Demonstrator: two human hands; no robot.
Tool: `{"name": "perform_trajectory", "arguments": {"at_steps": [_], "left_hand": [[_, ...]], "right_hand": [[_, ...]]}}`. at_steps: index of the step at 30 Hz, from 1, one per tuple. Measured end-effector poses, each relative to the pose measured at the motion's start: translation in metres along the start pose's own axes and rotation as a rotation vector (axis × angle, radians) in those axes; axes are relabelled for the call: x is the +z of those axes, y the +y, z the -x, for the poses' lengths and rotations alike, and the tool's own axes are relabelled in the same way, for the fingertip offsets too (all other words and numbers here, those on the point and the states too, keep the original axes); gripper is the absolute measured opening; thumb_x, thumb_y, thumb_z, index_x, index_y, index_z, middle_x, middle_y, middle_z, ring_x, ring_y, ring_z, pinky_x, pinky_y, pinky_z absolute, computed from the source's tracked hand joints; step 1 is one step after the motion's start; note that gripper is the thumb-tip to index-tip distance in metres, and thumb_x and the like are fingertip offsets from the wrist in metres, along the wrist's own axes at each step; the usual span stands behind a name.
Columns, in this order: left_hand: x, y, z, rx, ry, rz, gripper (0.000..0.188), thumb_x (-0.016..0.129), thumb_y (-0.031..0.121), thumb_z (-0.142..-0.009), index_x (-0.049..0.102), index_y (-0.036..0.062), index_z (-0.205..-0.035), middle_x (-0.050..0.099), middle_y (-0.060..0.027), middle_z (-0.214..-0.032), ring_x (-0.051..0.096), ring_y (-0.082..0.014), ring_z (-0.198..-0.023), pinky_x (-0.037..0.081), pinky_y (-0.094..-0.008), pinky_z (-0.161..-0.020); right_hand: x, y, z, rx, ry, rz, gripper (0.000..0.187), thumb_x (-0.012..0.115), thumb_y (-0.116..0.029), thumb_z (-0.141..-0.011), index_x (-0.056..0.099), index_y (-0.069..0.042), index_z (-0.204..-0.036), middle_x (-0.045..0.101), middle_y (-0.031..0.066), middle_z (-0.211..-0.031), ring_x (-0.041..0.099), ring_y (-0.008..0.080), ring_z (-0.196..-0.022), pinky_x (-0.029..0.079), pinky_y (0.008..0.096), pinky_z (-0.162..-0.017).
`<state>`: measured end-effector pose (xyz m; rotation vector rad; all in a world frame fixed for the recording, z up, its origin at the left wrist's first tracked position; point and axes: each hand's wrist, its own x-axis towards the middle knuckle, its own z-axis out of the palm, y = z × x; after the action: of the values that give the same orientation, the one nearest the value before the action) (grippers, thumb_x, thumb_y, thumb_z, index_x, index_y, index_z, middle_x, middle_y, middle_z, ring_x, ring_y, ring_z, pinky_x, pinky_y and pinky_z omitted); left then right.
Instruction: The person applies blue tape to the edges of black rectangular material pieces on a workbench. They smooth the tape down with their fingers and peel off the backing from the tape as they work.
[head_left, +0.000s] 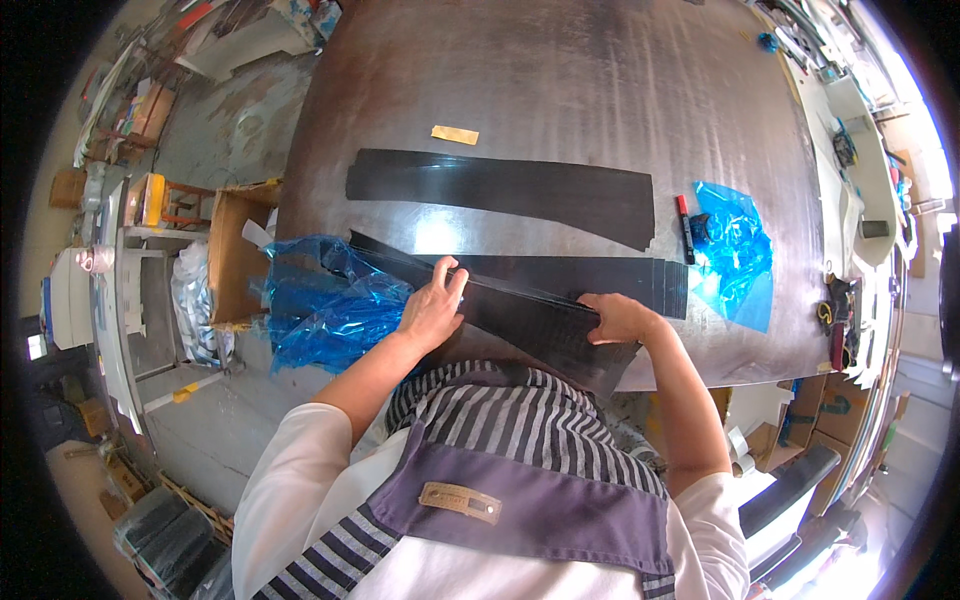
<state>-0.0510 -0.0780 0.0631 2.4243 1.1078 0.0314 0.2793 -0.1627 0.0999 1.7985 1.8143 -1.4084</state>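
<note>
Both my hands grip a stack of long black sheet strips [540, 335], tilted on its edge near the front of the table. My left hand [433, 308] is closed over the top edge toward the stack's left part. At the right part, my right hand [618, 320] has its thumb on the top edge, its other fingers partly hidden. Just behind lies a fanned pile of similar black strips [640, 278], partly covered by the held stack. Farther back, another layered set of black strips [500, 187] lies flat. Crumpled blue plastic film [335, 310] is beside my left hand.
Another blue film piece [738, 262] lies at the right, beside a black marker with a red end [685, 228]. A small yellowish strip [455, 134] rests farther back on the dark table [560, 80]. A cardboard box [232, 255] stands against the table's left side.
</note>
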Motion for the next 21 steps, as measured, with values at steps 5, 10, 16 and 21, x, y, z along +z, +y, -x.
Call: {"name": "perform_trajectory", "arguments": {"at_steps": [5, 10, 16, 21], "left_hand": [[0.012, -0.004, 0.004, 0.071, 0.052, -0.017, 0.059, 0.079, 0.006, -0.070, 0.043, 0.0058, -0.117, 0.050, -0.0141, -0.118, 0.067, -0.0362, -0.090, 0.057, -0.0441, -0.072], [-0.028, -0.013, 0.017, 0.013, 0.103, -0.008, 0.076, 0.080, 0.009, -0.071, 0.043, 0.0132, -0.138, 0.051, -0.0122, -0.116, 0.067, -0.0348, -0.086, 0.057, -0.0433, -0.069], [-0.045, -0.024, 0.042, -0.046, 0.289, -0.026, 0.032, 0.070, 0.000, -0.077, 0.061, 0.0108, -0.106, 0.051, -0.0110, -0.121, 0.067, -0.0344, -0.082, 0.056, -0.0423, -0.067], [-0.021, -0.051, 0.046, -0.092, 0.229, -0.006, 0.026, 0.064, -0.004, -0.076, 0.061, 0.0112, -0.097, 0.060, -0.0090, -0.104, 0.066, -0.0354, -0.082, 0.054, -0.0451, -0.069]], "right_hand": [[0.040, -0.020, 0.003, 0.107, 0.276, 0.285, 0.040, 0.078, -0.018, -0.076, 0.062, -0.008, -0.111, 0.071, 0.0175, -0.092, 0.070, 0.0374, -0.094, 0.055, 0.0479, -0.079], [0.049, -0.039, 0.041, 0.001, 0.587, 0.304, 0.013, 0.067, -0.012, -0.078, 0.062, -0.008, -0.089, 0.068, 0.0117, -0.081, 0.069, 0.0322, -0.081, 0.053, 0.0432, -0.076], [0.071, -0.061, 0.080, -0.077, 0.847, 0.458, 0.008, 0.060, -0.010, -0.075, 0.058, -0.009, -0.083, 0.059, 0.0053, -0.078, 0.064, 0.0232, -0.079, 0.049, 0.0386, -0.076], [0.087, -0.026, 0.052, -0.035, 0.763, 0.420, 0.009, 0.058, -0.006, -0.078, 0.056, -0.008, -0.087, 0.062, 0.0081, -0.077, 0.064, 0.0275, -0.077, 0.050, 0.0407, -0.075]]}}
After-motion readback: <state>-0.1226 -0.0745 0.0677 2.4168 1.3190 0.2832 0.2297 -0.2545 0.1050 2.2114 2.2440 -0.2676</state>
